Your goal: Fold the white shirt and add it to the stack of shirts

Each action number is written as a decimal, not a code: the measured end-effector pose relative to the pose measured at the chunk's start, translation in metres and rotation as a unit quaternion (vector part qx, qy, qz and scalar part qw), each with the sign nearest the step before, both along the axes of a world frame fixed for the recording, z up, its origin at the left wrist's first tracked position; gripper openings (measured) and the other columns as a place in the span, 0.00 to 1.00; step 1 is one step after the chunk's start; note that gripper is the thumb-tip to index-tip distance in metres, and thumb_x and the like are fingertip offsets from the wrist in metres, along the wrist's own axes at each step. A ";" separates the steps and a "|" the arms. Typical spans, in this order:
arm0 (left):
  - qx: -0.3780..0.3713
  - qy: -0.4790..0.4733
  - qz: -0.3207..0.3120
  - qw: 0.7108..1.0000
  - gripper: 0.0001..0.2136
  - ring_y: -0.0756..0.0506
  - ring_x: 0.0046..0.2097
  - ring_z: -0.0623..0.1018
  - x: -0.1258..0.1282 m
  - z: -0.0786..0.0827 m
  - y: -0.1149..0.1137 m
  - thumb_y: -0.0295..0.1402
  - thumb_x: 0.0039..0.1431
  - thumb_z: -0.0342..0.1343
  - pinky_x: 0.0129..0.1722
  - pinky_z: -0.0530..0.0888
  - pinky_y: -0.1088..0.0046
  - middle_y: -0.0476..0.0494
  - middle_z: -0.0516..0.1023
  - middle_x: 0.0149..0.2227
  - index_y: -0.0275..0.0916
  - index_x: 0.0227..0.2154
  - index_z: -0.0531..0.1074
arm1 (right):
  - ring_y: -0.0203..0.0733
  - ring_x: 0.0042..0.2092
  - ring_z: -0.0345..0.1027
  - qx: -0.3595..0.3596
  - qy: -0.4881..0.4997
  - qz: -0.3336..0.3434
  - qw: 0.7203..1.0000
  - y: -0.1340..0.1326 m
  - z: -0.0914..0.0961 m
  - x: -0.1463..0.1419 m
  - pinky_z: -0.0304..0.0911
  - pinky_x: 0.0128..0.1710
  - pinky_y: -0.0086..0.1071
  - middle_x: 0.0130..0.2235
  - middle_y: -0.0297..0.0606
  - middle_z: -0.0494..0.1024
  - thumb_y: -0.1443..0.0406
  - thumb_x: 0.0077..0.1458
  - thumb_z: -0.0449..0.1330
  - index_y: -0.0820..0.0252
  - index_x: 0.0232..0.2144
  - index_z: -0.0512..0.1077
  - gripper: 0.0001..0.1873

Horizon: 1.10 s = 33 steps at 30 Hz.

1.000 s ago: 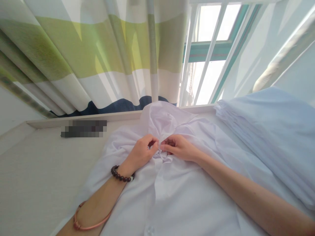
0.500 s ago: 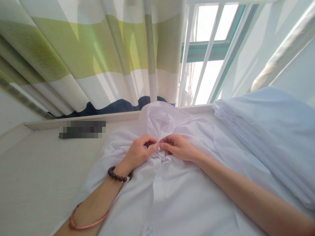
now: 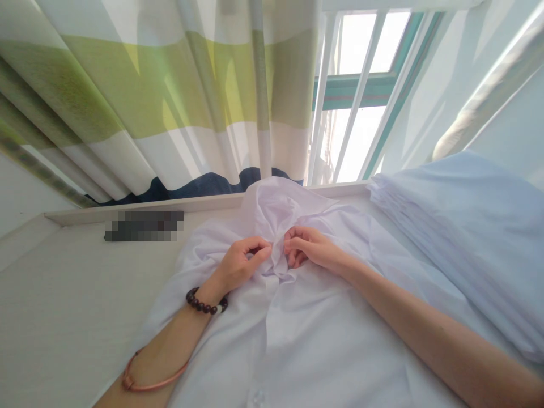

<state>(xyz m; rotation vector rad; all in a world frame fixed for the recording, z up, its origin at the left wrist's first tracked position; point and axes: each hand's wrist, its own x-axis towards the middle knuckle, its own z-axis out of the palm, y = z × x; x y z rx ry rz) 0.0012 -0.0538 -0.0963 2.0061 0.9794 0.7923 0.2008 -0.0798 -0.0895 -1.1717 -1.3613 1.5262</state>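
Observation:
A white collared shirt (image 3: 323,328) lies spread out before me, its collar (image 3: 272,195) at the far end and its front placket (image 3: 272,323) running toward me. My left hand (image 3: 244,260) pinches the fabric at the left side of the placket, below the collar. Just right of it, my right hand (image 3: 312,247) has thumb and forefinger closed on the cloth's other edge. A narrow strip of bunched fabric shows between the fingertips. Any button there is too small to make out.
Folded white cloth (image 3: 467,243) is stacked at the right. A blurred-out dark object (image 3: 144,226) lies on the pale surface (image 3: 76,317) at the left. Behind the raised edge (image 3: 204,202) hang green and white curtains (image 3: 170,90), beside white bars (image 3: 357,90) and a window.
My right hand has drawn a little to the right, so the fingertips that met are now apart. My left hand stays nearly in place on the shirt.

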 end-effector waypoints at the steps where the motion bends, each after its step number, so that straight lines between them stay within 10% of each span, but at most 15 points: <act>1: 0.000 -0.028 0.036 0.999 0.12 0.47 0.34 0.75 -0.001 0.001 0.002 0.40 0.58 0.51 0.36 0.71 0.73 0.47 0.77 0.30 0.38 0.31 0.75 | 0.33 0.24 0.67 0.005 0.005 -0.022 1.000 0.001 0.005 0.004 0.66 0.24 0.27 0.21 0.29 0.71 0.63 0.51 0.58 0.57 0.25 0.65 0.06; 6: 0.141 -0.030 0.213 0.966 0.14 0.44 0.42 0.76 -0.024 0.007 0.024 0.39 0.55 0.54 0.45 0.73 0.68 0.42 0.77 0.42 0.38 0.41 0.74 | 0.34 0.27 0.70 0.116 -0.097 -0.150 0.977 0.007 0.038 0.047 0.69 0.24 0.27 0.28 0.31 0.72 0.63 0.52 0.60 0.58 0.36 0.68 0.08; 11: 0.184 0.124 0.180 0.958 0.26 0.38 0.54 0.72 -0.039 -0.006 0.042 0.40 0.53 0.54 0.56 0.67 0.56 0.37 0.72 0.55 0.38 0.55 0.67 | 0.37 0.25 0.73 0.034 -0.266 0.001 0.963 0.007 0.041 0.080 0.69 0.21 0.28 0.29 0.31 0.78 0.66 0.52 0.61 0.48 0.65 0.49 0.41; 14: 0.166 0.166 0.172 0.957 0.32 0.36 0.54 0.72 -0.037 -0.012 0.043 0.42 0.49 0.57 0.57 0.66 0.54 0.35 0.73 0.55 0.37 0.58 0.64 | 0.35 0.20 0.71 0.044 -0.298 -0.007 0.953 0.009 0.031 0.077 0.67 0.19 0.25 0.26 0.31 0.78 0.64 0.55 0.60 0.52 0.57 0.64 0.26; 18: 0.112 0.181 0.203 0.956 0.21 0.39 0.46 0.77 -0.034 -0.007 0.036 0.44 0.54 0.53 0.51 0.70 0.60 0.39 0.80 0.43 0.38 0.47 0.74 | 0.35 0.20 0.71 0.097 -0.257 -0.059 0.960 0.011 0.032 0.070 0.65 0.17 0.24 0.23 0.34 0.77 0.62 0.60 0.56 0.59 0.35 0.70 0.07; 26: 0.060 0.227 0.242 0.941 0.22 0.42 0.29 0.77 -0.022 0.017 0.013 0.53 0.56 0.48 0.28 0.68 0.72 0.42 0.78 0.24 0.40 0.23 0.73 | 0.37 0.31 0.74 0.249 -0.181 -0.153 0.939 0.000 0.060 0.070 0.70 0.27 0.27 0.31 0.37 0.77 0.61 0.61 0.53 0.59 0.33 0.66 0.08; 33: -0.050 0.231 0.170 0.957 0.29 0.49 0.08 0.61 -0.016 0.023 0.020 0.53 0.50 0.58 0.12 0.53 0.73 0.47 0.60 0.05 0.40 0.04 0.61 | 0.37 0.32 0.74 0.250 -0.194 -0.091 0.944 -0.004 0.064 0.071 0.70 0.32 0.30 0.32 0.37 0.77 0.62 0.60 0.55 0.59 0.33 0.67 0.07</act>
